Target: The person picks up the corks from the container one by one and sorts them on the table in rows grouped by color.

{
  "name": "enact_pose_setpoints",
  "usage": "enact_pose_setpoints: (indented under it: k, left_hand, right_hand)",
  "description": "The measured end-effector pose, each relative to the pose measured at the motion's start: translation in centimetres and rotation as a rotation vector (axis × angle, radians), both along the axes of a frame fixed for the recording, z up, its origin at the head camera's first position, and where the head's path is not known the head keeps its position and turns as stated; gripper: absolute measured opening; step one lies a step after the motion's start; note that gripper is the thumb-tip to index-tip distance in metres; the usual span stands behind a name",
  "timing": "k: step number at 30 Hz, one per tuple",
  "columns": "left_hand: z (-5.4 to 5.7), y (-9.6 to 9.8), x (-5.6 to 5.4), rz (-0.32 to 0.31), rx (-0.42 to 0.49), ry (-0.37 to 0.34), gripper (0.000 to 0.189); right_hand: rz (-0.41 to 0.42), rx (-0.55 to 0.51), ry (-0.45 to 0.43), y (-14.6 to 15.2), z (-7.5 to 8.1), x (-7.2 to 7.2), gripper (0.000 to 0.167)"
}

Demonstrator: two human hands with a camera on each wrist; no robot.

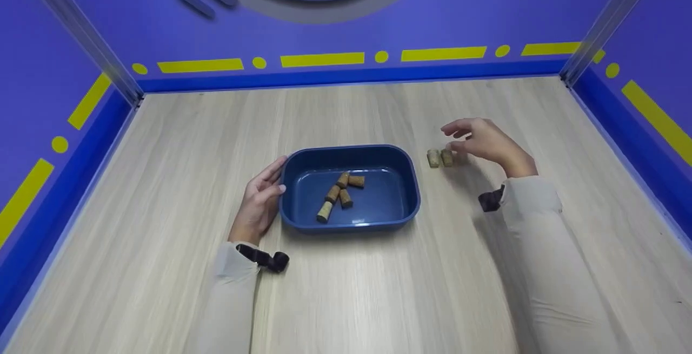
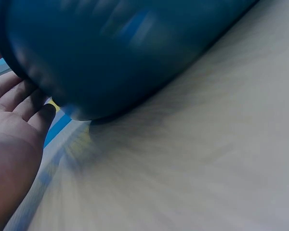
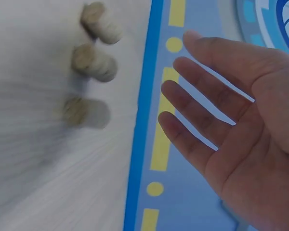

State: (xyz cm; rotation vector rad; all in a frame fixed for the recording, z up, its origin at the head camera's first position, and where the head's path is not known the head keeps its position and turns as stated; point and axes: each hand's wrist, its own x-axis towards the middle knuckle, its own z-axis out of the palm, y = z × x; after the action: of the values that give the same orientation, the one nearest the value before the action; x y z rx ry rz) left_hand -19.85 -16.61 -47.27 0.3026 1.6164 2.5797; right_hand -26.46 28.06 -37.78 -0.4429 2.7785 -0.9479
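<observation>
A dark blue plastic tub (image 1: 378, 202) stands on the table with several tapered corks (image 1: 332, 193) lying inside it. At its left end my left hand (image 1: 259, 202) holds the wall, thumb at the rim and fingers along the outside. The left wrist view shows the fingers (image 2: 19, 98) against the tub's outer wall. Right of the tub, my right hand (image 1: 484, 140) hovers near loose corks (image 1: 433, 158), its fingers spread and slightly bent, holding nothing. Three corks (image 3: 94, 62) stand in a row in the right wrist view, apart from the hand; the head view shows only two clearly.
The pale wood-grain table (image 1: 346, 300) is enclosed by blue-purple panels (image 1: 335, 35) with yellow marks at the back and both sides. Metal corner posts (image 1: 611, 24) join the panels. Black camera straps sit on both wrists.
</observation>
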Motion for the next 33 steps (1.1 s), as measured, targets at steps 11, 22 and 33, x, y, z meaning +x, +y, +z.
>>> enact_pose_setpoints:
  k: [11, 22, 33]
  left_hand:
    - [0.3, 0.3, -0.2, -0.012, 0.020, 0.004, 0.067]
    - [0.3, 0.3, -0.2, -0.008, 0.029, -0.013, 0.067]
    - [0.3, 0.0, 0.2, 0.000, 0.027, -0.022, 0.068]
  right_hand:
    - [0.093, 0.003, 0.036, -3.4, 2.3, 0.0, 0.034]
    - [0.240, 0.047, 0.002, -8.0, 4.3, 0.3, 0.035]
    - [0.447, 0.018, -0.050, -13.3, 4.1, 0.4, 0.037]
